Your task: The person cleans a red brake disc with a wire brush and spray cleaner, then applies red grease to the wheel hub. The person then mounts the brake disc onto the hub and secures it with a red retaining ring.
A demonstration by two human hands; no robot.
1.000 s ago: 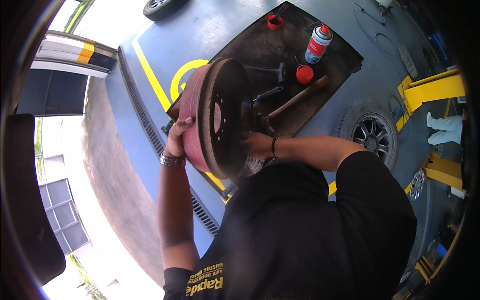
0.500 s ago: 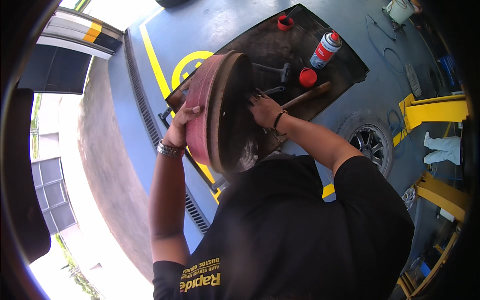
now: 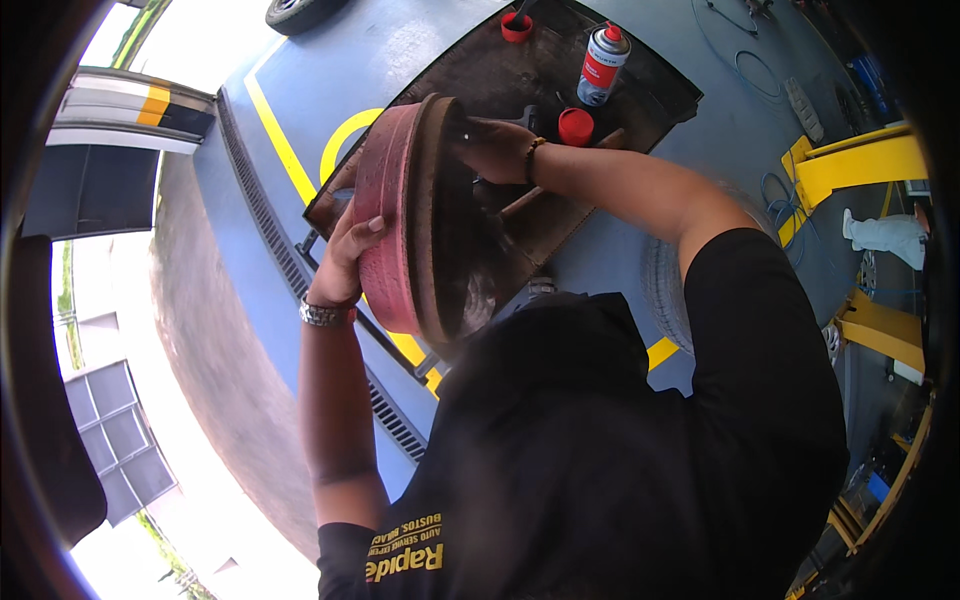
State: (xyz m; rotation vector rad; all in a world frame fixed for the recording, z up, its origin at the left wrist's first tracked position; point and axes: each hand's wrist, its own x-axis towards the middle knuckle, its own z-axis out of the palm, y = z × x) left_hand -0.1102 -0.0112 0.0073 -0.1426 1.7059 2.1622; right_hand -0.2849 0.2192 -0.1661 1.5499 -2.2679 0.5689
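A large brake drum [image 3: 385, 220], red outside with a rusty brown rim, is tilted on its side over a dark work table [image 3: 445, 75]. Its hollow side faces right. My left hand [image 3: 345, 255] grips the red outer wall, thumb over the surface. My right hand [image 3: 495, 152] reaches into the dark hollow near the upper rim; its fingertips are lost in shadow, so I cannot tell whether they hold anything. Beneath my right forearm, a wooden handle [image 3: 520, 203] lies on the table.
On the table stand a red and white spray can [image 3: 603, 68], a red cap [image 3: 575, 126] and a red cup [image 3: 516, 28] with a dark tool in it. A tyre [image 3: 665, 290] lies right of the table. Yellow lift arms [image 3: 865, 165] and a person's pale trousers [image 3: 885, 238] show farther right.
My right hand has moved up inside the drum, toward its top rim, and the elbow has lifted. My left hand keeps its hold. The whole view has shifted slightly.
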